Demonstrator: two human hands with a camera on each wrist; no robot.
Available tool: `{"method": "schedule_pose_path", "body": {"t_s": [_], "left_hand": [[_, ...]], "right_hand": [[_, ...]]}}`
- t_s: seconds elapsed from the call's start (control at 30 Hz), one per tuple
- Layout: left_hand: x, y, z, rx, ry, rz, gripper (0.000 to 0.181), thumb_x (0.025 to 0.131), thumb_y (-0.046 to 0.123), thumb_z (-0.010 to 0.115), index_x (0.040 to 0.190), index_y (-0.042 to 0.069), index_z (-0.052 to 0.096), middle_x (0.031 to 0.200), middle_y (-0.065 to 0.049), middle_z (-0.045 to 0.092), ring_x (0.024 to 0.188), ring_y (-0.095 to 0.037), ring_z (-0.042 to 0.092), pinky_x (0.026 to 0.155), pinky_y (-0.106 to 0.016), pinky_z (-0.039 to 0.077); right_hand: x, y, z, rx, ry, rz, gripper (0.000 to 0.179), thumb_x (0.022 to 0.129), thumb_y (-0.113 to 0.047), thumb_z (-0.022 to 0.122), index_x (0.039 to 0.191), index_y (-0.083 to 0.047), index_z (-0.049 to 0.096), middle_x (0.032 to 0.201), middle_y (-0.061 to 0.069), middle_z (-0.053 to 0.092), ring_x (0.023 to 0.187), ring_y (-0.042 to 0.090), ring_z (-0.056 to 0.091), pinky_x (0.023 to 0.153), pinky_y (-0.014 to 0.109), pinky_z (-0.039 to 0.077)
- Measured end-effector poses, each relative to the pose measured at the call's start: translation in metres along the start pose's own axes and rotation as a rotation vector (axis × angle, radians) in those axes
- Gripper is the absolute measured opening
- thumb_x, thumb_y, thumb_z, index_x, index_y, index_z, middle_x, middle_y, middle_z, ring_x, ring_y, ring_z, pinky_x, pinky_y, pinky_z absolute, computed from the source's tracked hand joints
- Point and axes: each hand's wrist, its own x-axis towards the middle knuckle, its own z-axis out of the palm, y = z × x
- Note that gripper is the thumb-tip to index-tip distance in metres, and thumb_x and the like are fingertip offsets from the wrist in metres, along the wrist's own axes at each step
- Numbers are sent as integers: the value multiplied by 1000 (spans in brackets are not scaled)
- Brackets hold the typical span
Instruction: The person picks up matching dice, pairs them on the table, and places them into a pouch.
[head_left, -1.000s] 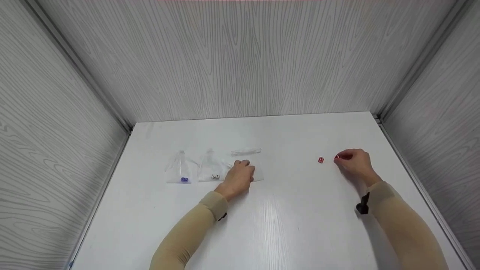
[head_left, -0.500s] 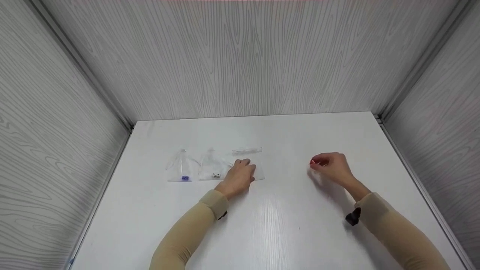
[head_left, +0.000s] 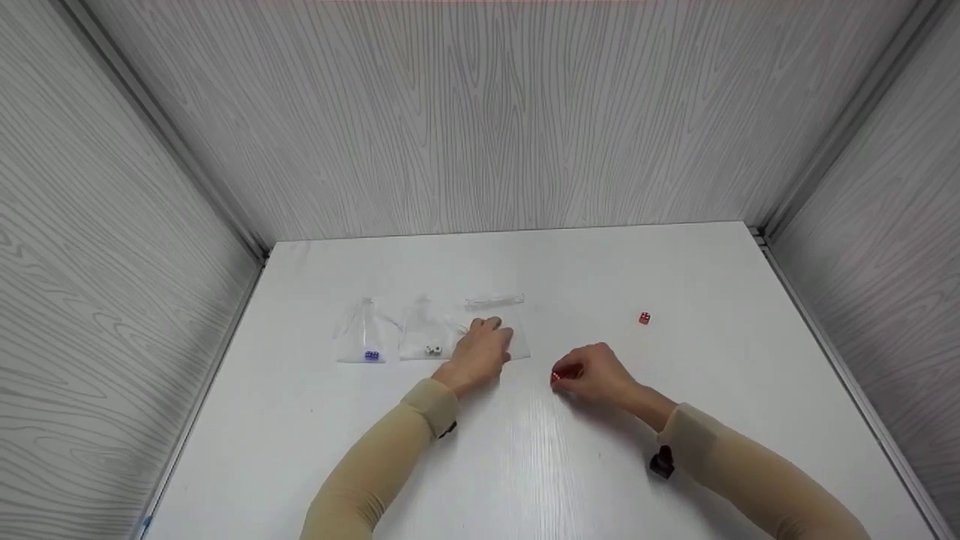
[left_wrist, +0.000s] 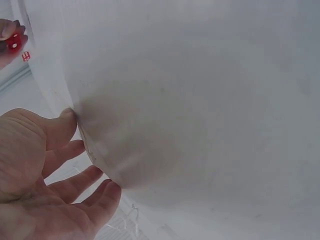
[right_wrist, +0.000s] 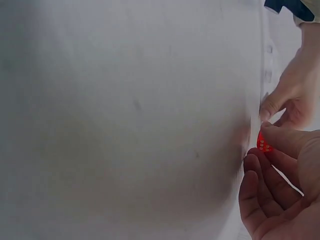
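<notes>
My left hand [head_left: 478, 354] rests its fingertips on a clear plastic bag [head_left: 520, 346] lying flat on the white table, covering much of it. In the left wrist view the fingers [left_wrist: 82, 182] are spread and slightly bent, tips down at the surface. Between thumb and fingertips, my right hand [head_left: 596, 375] pinches a red die [right_wrist: 263, 143] with pale pips, low over the table to the right of that bag. Another red die [head_left: 645, 318] lies by itself farther back on the right.
Left of the hands lie two clear bags, one with blue dice [head_left: 372, 355] in it and one with white dice [head_left: 433, 350]. A clear rolled strip of plastic [head_left: 494, 301] lies behind the left hand. Wood-grain panels [head_left: 480, 120] wall the table's back and sides.
My right hand has carried its red die leftward and nearer to me, passing the other red die, which stays in place. The left hand has stayed on the bag.
</notes>
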Motion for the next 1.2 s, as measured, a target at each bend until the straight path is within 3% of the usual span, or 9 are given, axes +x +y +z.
{"method": "schedule_pose_path", "body": {"t_s": [0.2, 0.37, 0.53, 0.63, 0.73, 0.83, 1.0, 1.2], "left_hand": [[-1, 1, -2, -2, 0, -1, 37, 111, 18, 72, 146, 7, 71, 165, -17, 61, 151, -40, 58, 128, -53, 52], [-1, 1, -2, 4, -2, -10, 36, 111, 18, 72, 144, 7, 72, 162, -17, 62, 150, -40, 59, 125, -54, 55], [-1, 3, -1, -6, -8, -16, 35, 111, 19, 72, 144, 7, 72, 161, -16, 63, 148, -39, 60, 124, -53, 56], [-1, 2, -2, -9, -2, -8, 30, 110, 18, 72, 138, 7, 74, 157, -16, 65, 145, -38, 61, 121, -53, 58], [-1, 1, -3, -5, 7, 2, 26, 110, 18, 72, 133, 7, 75, 153, -15, 66, 142, -38, 62, 118, -53, 60], [0, 1, -3, -6, 6, 5, 27, 111, 18, 71, 134, 7, 75, 155, -16, 66, 144, -38, 62, 120, -53, 59], [0, 2, -2, -22, -8, -4, 29, 112, 19, 70, 138, 7, 74, 162, -16, 62, 149, -39, 59, 125, -54, 55], [-1, 1, -2, -25, -7, -10, 30, 112, 19, 70, 140, 8, 74, 163, -16, 62, 149, -39, 59, 125, -53, 55]], "right_hand": [[1, -2, 7, -54, -25, -39, 12, 92, -11, 92, 104, -13, 90, 92, -1, 81, 85, 5, 66, 79, 23, 58], [-1, 3, 2, 0, -35, -41, 24, 93, -17, 93, 115, -10, 88, 98, 0, 82, 89, 10, 70, 81, 24, 60], [-5, 21, -20, 64, 53, -24, 42, 91, -23, 95, 129, -9, 83, 126, 5, 85, 117, 28, 76, 102, 44, 63], [-5, 34, -41, 68, 131, -6, 51, 91, -26, 96, 136, -8, 80, 141, 9, 80, 134, 37, 71, 113, 60, 58], [-4, 49, -61, 58, 200, 23, 54, 91, -26, 96, 139, -7, 78, 147, 13, 77, 141, 41, 66, 116, 66, 54], [-4, 69, -78, 35, 266, 51, 51, 93, -25, 94, 138, -5, 78, 145, 16, 77, 132, 42, 68, 111, 62, 55], [-9, 101, -94, -30, 376, 106, 44, 94, -18, 93, 133, -2, 80, 130, 21, 79, 113, 40, 71, 95, 43, 57], [-17, 117, -102, -62, 388, 229, 43, 99, -17, 86, 137, 2, 76, 127, 25, 78, 116, 42, 73, 98, 43, 57]]}}
